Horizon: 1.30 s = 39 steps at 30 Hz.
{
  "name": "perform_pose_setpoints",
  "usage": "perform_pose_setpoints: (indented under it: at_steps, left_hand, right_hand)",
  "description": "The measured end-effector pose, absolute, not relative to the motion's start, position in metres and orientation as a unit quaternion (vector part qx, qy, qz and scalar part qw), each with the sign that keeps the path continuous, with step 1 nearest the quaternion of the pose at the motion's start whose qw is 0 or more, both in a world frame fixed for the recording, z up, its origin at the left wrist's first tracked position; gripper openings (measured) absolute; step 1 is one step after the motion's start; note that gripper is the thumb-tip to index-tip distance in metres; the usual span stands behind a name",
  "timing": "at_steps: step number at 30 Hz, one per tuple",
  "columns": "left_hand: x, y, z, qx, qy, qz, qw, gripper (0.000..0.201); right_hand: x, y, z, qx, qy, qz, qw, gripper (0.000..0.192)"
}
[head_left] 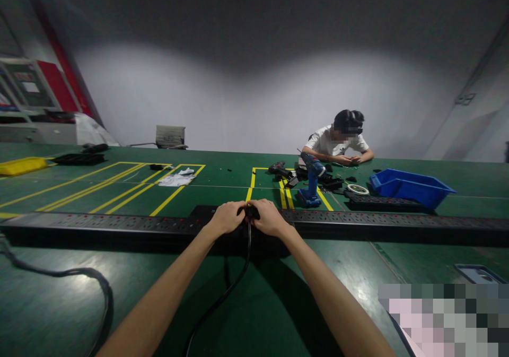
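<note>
Left hand and right hand are together clamping the upper end of a black cable at a long socket strip, which is spanning the green surface.

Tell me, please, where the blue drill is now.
In the head view, the blue drill stands right of centre on the green table, just beyond the long black strip, between the right hand and the blue bin.
</note>
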State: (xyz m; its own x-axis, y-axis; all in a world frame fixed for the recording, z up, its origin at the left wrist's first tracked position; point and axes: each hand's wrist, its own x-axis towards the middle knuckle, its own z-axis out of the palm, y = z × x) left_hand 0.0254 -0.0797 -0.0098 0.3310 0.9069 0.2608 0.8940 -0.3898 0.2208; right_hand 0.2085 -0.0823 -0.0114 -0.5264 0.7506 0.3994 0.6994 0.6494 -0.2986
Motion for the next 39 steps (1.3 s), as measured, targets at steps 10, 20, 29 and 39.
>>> perform_pose_setpoints:
  at_steps: [10, 20, 29, 39]
  left_hand:
    - [0.0247, -0.078, -0.0116, 0.818, 0.547, 0.174, 0.022, 0.031]
    - [0.023, -0.0721, -0.0178, 0.821, 0.539, 0.186, 0.027, 0.032]
    - [0.0223, -0.0737, -0.0152, 0.823, 0.536, 0.186, 0.034, 0.032]
    - [0.0205, -0.0719, -0.0159, 0.826, 0.533, 0.179, 0.039, 0.033]
  right_hand:
    - [0.2067, -0.0852, -0.0087, -0.428, -0.872, 0.033, 0.233, 0.042]
    - [0.2068, -0.0858, -0.011, -0.418, -0.883, -0.013, 0.21, 0.03]
    - [0.2113, -0.0809, -0.0079, -0.44, -0.857, 0.101, 0.248, 0.038]
    - [0.2115, -0.0765, -0.0082, -0.416, -0.823, 0.232, 0.309, 0.034]
